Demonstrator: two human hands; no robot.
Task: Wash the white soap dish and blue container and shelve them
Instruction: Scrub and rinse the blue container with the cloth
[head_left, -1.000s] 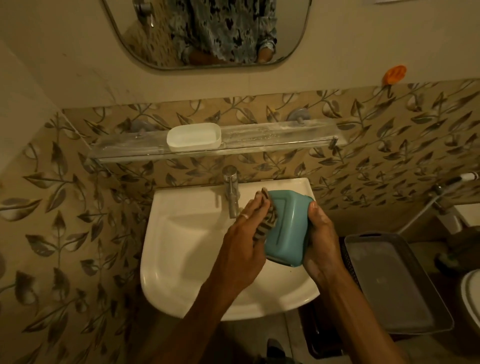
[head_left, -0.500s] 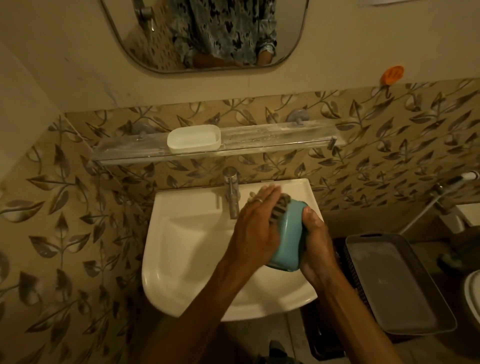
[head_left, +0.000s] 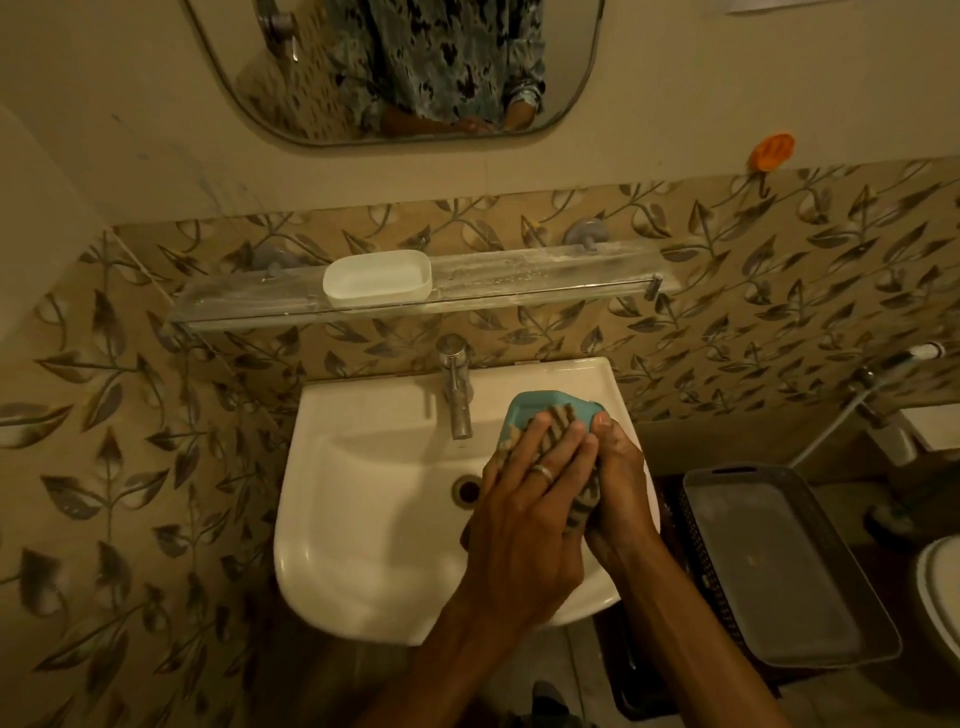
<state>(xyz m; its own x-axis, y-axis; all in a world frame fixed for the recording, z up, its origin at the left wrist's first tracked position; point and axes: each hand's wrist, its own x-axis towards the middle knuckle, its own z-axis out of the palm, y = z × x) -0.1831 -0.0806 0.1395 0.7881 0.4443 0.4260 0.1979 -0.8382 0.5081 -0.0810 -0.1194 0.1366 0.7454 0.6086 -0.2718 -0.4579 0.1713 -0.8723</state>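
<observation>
White ceramic sink (head_left: 363, 571) nearest, below both hands. Left hand (head_left: 524, 509), fingers straight, pressing striped cloth (head_left: 563, 418) flat against blue container (head_left: 540, 402). Right hand (head_left: 621, 499) wrapped round container's right side, thumb at rim, gripping it over basin beside tap (head_left: 457, 387). Further back, white soap dish (head_left: 377, 278) upright on glass shelf (head_left: 545, 291), left of centre.

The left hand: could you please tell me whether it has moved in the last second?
Yes. The left hand has slid right, away from the tap, across the blue container to the right hand.
</observation>
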